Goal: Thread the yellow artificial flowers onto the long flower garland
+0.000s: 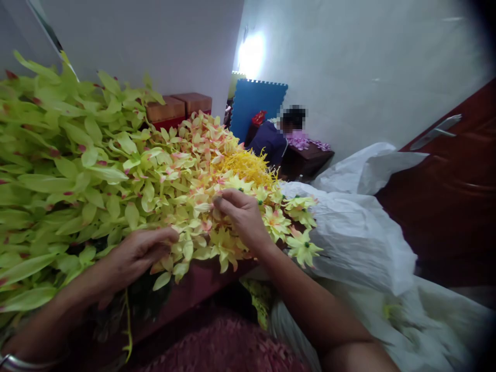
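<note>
A large heap of yellow-green artificial petals [93, 170] with pinkish tips covers the left and middle of a dark red table [189, 292]. My right hand [238, 209] is over the middle of the heap, thumb and forefinger pinched at a pale petal piece. Lower left, my left hand [149, 248] rests at the near edge of the petals, fingers bent together; whatever they hold is too small to make out. Yellow stringy pieces [248, 166] lie behind my right hand. Assembled yellow flowers [304, 247] with green centres sit to its right.
Brown boxes [166, 109] stand behind the heap. White sacks [356, 232] bulge at the right, before a red-brown door [445, 206]. Farther back, a person in dark blue [267, 142] leans by a small table [306, 157] with purple petals. A blue mat [256, 103] stands behind.
</note>
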{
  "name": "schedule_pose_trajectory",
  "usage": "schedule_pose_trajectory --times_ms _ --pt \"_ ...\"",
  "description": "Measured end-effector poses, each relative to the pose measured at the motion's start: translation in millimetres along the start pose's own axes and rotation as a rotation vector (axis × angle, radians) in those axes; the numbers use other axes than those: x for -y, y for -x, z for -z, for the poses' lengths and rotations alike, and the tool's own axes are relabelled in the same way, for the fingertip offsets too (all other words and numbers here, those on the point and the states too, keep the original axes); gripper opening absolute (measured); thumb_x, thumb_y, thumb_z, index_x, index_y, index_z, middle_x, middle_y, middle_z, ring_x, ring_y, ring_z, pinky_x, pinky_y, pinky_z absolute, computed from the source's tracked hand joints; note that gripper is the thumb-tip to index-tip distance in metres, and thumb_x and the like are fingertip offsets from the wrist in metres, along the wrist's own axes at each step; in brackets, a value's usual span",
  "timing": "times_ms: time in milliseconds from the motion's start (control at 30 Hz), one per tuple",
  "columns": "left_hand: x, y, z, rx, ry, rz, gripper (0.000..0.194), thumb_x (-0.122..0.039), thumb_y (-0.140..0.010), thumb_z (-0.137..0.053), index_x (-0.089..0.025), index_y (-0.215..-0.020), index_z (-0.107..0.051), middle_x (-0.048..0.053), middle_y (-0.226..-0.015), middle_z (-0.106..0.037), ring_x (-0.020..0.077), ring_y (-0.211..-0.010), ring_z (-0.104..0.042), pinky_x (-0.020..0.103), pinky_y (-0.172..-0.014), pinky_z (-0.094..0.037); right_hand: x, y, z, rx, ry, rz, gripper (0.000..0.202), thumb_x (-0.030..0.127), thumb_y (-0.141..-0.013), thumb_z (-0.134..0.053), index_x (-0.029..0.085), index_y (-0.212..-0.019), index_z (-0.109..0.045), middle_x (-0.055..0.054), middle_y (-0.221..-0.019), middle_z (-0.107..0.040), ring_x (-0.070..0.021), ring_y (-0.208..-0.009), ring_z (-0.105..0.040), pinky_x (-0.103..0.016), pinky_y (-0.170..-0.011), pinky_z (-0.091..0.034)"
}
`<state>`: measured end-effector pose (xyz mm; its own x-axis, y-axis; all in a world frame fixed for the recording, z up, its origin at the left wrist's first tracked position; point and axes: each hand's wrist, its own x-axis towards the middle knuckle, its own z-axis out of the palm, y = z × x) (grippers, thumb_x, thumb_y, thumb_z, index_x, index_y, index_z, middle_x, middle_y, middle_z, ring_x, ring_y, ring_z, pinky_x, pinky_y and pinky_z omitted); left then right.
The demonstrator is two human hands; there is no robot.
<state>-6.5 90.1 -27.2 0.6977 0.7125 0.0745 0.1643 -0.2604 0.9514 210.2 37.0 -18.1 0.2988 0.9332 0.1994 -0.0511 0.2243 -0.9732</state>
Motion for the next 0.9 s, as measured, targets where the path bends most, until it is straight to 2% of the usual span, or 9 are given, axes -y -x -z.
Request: schedule_pose_trajectory --times_ms 67,167,267,400,500,667,900 --pt "-2.7 -0.1 3.6 -0.002 -0.009 0.050 0.015 -0.023 -0.070 -0.069 -0.024 -0.084 -0.074 0.005 -0.084 -0.071 0.0205 -0.075 -0.063 0.023 -0.061 -0.050 -0.7 -5.7 -0.5 0.013 -0.057 0.001 0.019 0.031 -0.073 -0.066 0.016 -0.063 -0.061 0.005 -0.053 -0.052 -0.0059 -0.049 -0.042 -0.020 -0.049 -0.033" --pt "-8.8 0.9 6.3 -0.184 0.174 0.222 0.020 -0.028 -0.065 -0.073 -0.025 -0.085 -0.073 0.005 -0.086 -0.072 0.0196 -0.069 -0.064 0.024 -0.052 -0.053 -0.5 -11.8 -3.4 0.045 -0.191 -0.015 0.018 0.031 -0.071 -0.068 0.016 -0.065 -0.061 0.006 -0.052 -0.051 -0.0044 -0.046 -0.039 -0.019 -0.046 -0.031" --pt "-14.6 1.5 5.6 -0.313 0.409 0.316 0.023 -0.024 -0.059 -0.078 -0.023 -0.081 -0.072 0.004 -0.073 -0.072 0.0167 -0.055 -0.063 0.024 -0.045 -0.052 4.9 -12.6 -10.6 0.037 -0.313 -0.025 0.015 0.030 -0.068 -0.072 0.018 -0.069 -0.062 0.005 -0.059 -0.056 -0.0050 -0.047 -0.045 -0.019 -0.045 -0.034" --pt "-16.9 1.2 5.1 -0.290 0.598 0.258 0.023 -0.019 -0.057 -0.080 -0.021 -0.078 -0.071 0.004 -0.065 -0.072 0.0164 -0.055 -0.064 0.021 -0.043 -0.050 17.0 -6.6 -23.9 0.100 -0.412 -0.021 0.014 0.032 -0.070 -0.070 0.021 -0.072 -0.063 0.005 -0.063 -0.058 -0.0055 -0.045 -0.044 -0.019 -0.041 -0.035" --pt "-18.7 2.1 5.6 -0.290 0.643 0.211 0.030 -0.014 -0.058 -0.079 -0.021 -0.086 -0.071 0.002 -0.071 -0.073 0.0153 -0.060 -0.066 0.022 -0.054 -0.053 23.5 -1.9 -33.4 0.145 -0.460 -0.023 0.013 0.032 -0.070 -0.070 0.022 -0.071 -0.063 0.005 -0.065 -0.058 -0.0052 -0.043 -0.043 -0.020 -0.040 -0.035" --pt "-24.9 5.2 3.5 -0.240 0.668 0.145 0.027 -0.021 -0.070 -0.071 -0.020 -0.097 -0.068 0.004 -0.076 -0.072 0.0163 -0.067 -0.066 0.025 -0.063 -0.053 27.6 0.5 -47.3 0.162 -0.519 -0.053 0.013 0.032 -0.069 -0.071 0.022 -0.069 -0.062 0.004 -0.065 -0.057 -0.0044 -0.042 -0.040 -0.020 -0.038 -0.033" --pt "-17.9 8.0 2.1 -0.265 0.564 0.067 0.029 -0.019 -0.075 -0.067 -0.026 -0.103 -0.064 -0.001 -0.075 -0.070 0.0133 -0.063 -0.064 0.021 -0.055 -0.050 26.1 2.4 -63.7 0.146 -0.484 -0.047 0.019 0.036 -0.066 -0.073 0.022 -0.070 -0.061 0.003 -0.064 -0.057 -0.0071 -0.047 -0.043 -0.020 -0.041 -0.035"
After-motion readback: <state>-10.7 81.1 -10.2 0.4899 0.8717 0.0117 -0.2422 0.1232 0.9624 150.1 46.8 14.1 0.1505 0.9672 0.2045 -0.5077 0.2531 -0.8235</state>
